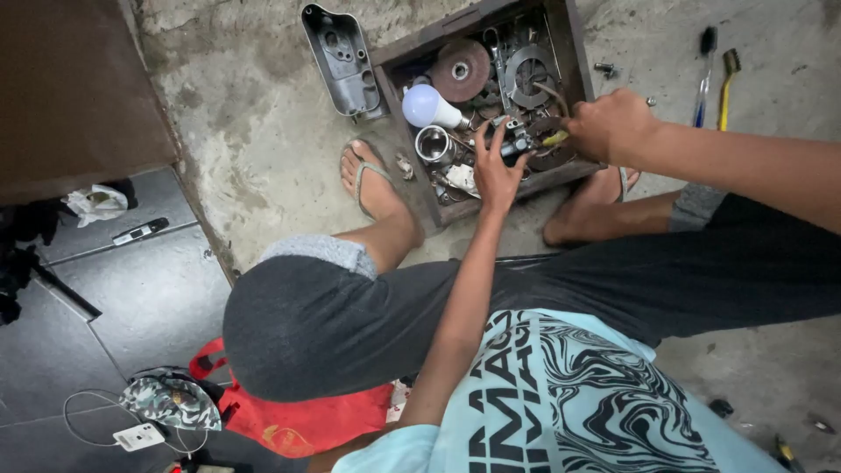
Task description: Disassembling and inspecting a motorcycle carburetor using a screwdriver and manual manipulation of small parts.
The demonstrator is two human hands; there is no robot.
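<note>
A dark wooden box (pixel 574 39) full of metal parts sits on the concrete floor between my feet. My left hand (pixel 497 171) reaches into its front part with the fingers spread over a small dark metal piece (pixel 515 140). My right hand (pixel 609 125) is closed on a yellow-handled tool (pixel 555 137), whose tip points at that piece. Inside the box lie a white light bulb (pixel 427 107), a rusty round disc (pixel 462 70), a grey toothed ring (pixel 530 72) and a shiny metal cup (pixel 434 144).
A grey metal cover (pixel 342 60) lies left of the box. Two brushes (pixel 714 74) lie at the far right. My sandalled feet (pixel 375 184) flank the box. A red bag (pixel 293 420), a patterned cloth, a white charger with its cable and dark tiles are at lower left.
</note>
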